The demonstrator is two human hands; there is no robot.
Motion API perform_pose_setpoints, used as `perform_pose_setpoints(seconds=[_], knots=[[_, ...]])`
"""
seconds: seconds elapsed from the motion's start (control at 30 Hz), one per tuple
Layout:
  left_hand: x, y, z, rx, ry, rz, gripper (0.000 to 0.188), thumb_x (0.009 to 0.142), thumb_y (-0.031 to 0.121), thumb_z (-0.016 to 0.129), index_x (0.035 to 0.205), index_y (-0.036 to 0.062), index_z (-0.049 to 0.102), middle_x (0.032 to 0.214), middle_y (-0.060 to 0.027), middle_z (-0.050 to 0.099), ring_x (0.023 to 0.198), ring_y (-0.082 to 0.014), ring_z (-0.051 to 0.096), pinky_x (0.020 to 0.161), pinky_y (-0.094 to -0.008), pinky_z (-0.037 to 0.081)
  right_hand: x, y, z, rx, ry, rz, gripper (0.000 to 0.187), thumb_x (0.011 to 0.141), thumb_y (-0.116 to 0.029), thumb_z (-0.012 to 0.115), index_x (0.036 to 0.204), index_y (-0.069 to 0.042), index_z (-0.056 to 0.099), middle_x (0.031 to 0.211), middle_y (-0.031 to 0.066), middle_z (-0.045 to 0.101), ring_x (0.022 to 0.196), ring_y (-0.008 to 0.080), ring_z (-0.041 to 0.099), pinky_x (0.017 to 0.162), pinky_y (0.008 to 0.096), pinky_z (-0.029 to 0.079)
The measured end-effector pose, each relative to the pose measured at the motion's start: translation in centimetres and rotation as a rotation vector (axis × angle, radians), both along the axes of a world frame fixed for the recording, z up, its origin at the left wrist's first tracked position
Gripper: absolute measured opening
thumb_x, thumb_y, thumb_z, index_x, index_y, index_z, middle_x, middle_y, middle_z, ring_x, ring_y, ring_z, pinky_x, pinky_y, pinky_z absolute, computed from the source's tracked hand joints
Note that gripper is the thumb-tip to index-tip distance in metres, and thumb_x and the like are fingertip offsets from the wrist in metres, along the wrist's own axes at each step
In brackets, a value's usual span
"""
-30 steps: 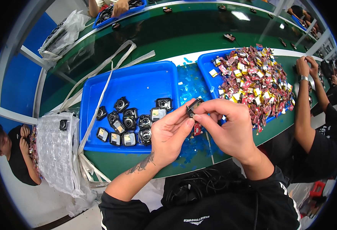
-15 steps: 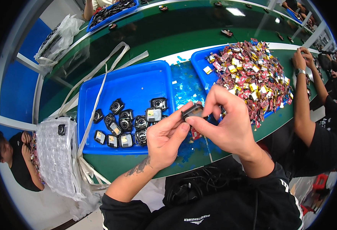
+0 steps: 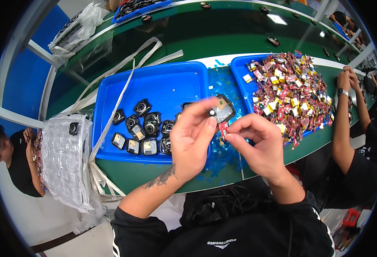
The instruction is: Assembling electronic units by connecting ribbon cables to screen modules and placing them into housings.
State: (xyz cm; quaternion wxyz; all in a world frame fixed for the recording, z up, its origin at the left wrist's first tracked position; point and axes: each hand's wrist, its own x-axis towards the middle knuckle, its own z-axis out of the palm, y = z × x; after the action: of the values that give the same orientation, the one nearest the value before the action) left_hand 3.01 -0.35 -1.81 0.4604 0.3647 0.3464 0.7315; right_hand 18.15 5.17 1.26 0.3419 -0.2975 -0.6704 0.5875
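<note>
L hand (image 3: 189,143) pinching a dark watch case (image 3: 226,110) btwn thumb & fingers, index blurred — case is above the gap btwn trays. R hand (image 3: 262,144) pinching small red pc (image 3: 223,128) w/ thumb & forefinger, just near side of case. Left blue tray (image 3: 171,81) holds more cases (image 3: 150,124) — right blue tray (image 3: 240,70) heaped w/ red/yellow/white pcs (image 3: 289,94).

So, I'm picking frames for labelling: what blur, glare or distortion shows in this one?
In the head view, the left hand's index finger is smeared, likely by motion; in the head view, the right hand looks sharper; in the head view, white glare lies on the green belt, whose edges bow with the fisheye.
</note>
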Motion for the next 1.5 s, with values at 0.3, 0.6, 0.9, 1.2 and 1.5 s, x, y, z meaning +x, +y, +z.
perform_pose_setpoints(seconds=[0.3,0.6,0.9,1.2,1.5], knots=[[-2.9,-0.2,1.8,0.160,0.901,-0.061,0.029,0.080,-0.003,0.068,0.109,0.0010,0.069,0.109,-0.0170,0.065,0.091,-0.0255,0.068,0.078,-0.0304,0.055,2.1,1.3,1.1,-0.297,0.123,0.178,0.008,0.085,0.005,0.067,0.092,0.004,0.062,0.087,0.0055,0.066,0.082,0.0085,0.064,0.074,0.0209,0.053],[-2.4,-0.3,2.3,-0.198,0.680,-0.216,0.015,0.084,0.003,0.069,0.098,-0.0016,0.071,0.092,-0.0109,0.067,0.082,-0.0146,0.066,0.069,-0.0243,0.055,2.2,2.1,0.8,-0.296,0.004,0.180,0.007,0.091,-0.006,0.064,0.091,-0.001,0.059,0.080,-0.0027,0.058,0.070,0.0017,0.052,0.063,0.0178,0.045],[-1.0,-0.5,1.6,-0.226,0.441,-0.201,0.027,0.090,0.000,0.061,0.116,-0.0061,0.063,0.117,-0.0127,0.060,0.099,-0.0145,0.063,0.083,-0.0253,0.055,0.7,-0.1,-0.7,0.034,0.012,-0.136,0.029,0.084,0.001,0.069,0.105,-0.003,0.050,0.086,0.0005,0.056,0.074,0.0031,0.054,0.061,0.0160,0.043],[0.1,-0.5,0.9,-0.180,0.165,-0.175,0.037,0.092,-0.002,0.059,0.128,-0.0073,0.054,0.124,-0.0166,0.060,0.111,-0.0181,0.060,0.094,-0.0295,0.050,-0.1,-0.3,-2.2,0.248,0.004,-0.296,0.032,0.080,0.004,0.071,0.102,-0.003,0.048,0.083,0.0007,0.056,0.063,0.0009,0.045,0.054,0.0162,0.034],[0.4,-0.5,0.8,-0.163,0.016,-0.170,0.050,0.092,-0.010,0.048,0.141,-0.0027,0.038,0.131,-0.0202,0.054,0.113,-0.0209,0.060,0.091,-0.0282,0.051,-1.0,0.0,-1.2,0.103,-0.045,-0.220,0.038,0.080,0.005,0.069,0.113,-0.001,0.051,0.097,0.0060,0.055,0.078,0.0071,0.055,0.062,0.0204,0.050]])
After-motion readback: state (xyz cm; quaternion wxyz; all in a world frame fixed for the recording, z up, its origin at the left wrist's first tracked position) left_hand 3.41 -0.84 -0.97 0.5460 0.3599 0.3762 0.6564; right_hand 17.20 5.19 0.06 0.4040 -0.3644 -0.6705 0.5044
